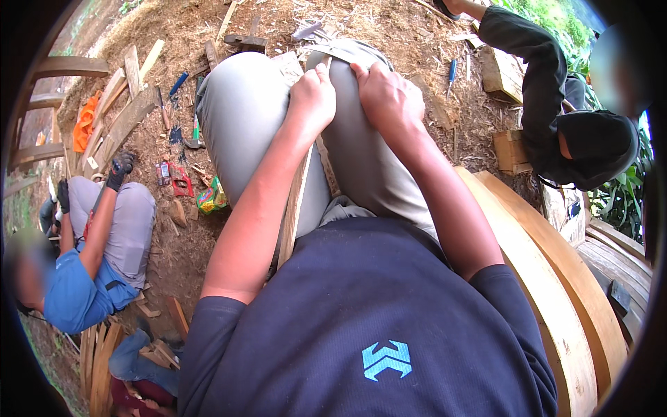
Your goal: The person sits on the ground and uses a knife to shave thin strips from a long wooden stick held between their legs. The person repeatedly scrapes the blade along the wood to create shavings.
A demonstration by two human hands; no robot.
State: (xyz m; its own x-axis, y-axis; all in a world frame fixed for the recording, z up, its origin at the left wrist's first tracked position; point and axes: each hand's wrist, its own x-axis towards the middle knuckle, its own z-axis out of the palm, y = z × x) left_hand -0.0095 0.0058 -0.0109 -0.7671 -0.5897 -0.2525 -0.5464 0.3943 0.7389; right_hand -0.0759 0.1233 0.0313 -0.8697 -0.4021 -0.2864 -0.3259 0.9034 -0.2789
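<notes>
A long, narrow wooden strip (pixel 294 201) slants up from my lap between my thighs. My left hand (pixel 313 97) is closed round its upper part, and a short tip shows past the fingers. Beside it, over my right knee, my right hand (pixel 391 99) is bent into a fist, thumb side toward the left. Whatever lies inside those right fingers is hidden. Grey trousers (pixel 243 104) cover both raised knees beneath the hands. Just beyond the knees a hammer-like tool (pixel 246 43) lies on the ground.
Curved planks (pixel 549 278) lie close on my right. A blue-handled tool (pixel 451 74) and wood blocks (pixel 501 75) are at the far right, near a person in black (pixel 535 62). Left are a gloved person in blue (pixel 87 281), wood pieces (pixel 125 125) and a green packet (pixel 211 197).
</notes>
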